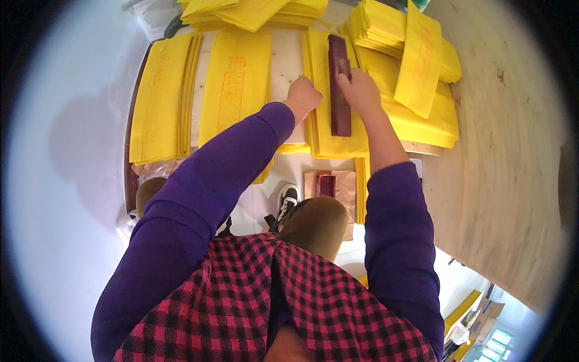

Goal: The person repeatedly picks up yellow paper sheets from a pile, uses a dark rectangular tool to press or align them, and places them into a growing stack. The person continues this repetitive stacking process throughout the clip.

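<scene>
A long dark reddish-brown block (340,117), shaped like a narrow bar, lies lengthwise on a stack of yellow paper (357,142). My right hand (362,92) grips the block's middle from the right, the thumb on top. At the left edge of the same stack, my left hand (304,96) is closed, its fingers curled; what is in them, if anything, is hidden. Left of it lies a second yellow stack (244,84) with red printed characters and a frame. Another printed stack (161,99) sits farther left.
Yellow bundles (386,27) pile up at the far right, with a loose printed strip (420,63) slanting across them. More yellow sheets (253,12) lie at the far edge. Below the table, a dark red box (326,186) rests on brown paper (345,187). A wooden panel (506,151) stands at right.
</scene>
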The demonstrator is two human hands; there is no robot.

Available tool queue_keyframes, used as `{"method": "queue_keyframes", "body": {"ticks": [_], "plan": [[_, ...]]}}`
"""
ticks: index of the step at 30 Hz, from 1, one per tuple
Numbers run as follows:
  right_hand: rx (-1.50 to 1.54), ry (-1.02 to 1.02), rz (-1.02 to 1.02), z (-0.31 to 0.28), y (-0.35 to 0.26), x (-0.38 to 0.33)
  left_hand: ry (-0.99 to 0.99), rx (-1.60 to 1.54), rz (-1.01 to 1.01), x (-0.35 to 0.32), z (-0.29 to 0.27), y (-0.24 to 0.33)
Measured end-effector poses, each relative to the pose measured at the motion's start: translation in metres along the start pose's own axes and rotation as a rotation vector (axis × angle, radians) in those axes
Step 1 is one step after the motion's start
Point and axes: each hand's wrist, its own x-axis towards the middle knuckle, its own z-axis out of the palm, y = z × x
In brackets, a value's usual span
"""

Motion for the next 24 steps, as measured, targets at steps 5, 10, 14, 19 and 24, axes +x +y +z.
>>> {"method": "queue_keyframes", "body": {"ticks": [5, 10, 14, 19, 24], "plan": [[0.088, 0.275, -0.121, -0.048, 0.019, -0.062, -0.036, -0.049, -0.033, 0.001, -0.002, 0.004], [0.088, 0.193, -0.096, -0.068, 0.057, -0.173, -0.152, -0.123, -0.071, -0.001, -0.008, 0.007], [-0.004, -0.019, -0.026, -0.049, 0.097, -0.259, -0.163, -0.203, -0.096, -0.004, -0.010, 0.010], [0.040, -0.140, 0.045, 0.017, 0.138, -0.338, -0.182, -0.306, -0.117, -0.011, -0.014, 0.020], [0.000, -0.405, 0.273, 0.108, 0.176, -0.370, -0.331, -0.251, -0.015, 0.000, -0.010, 0.016]]}}
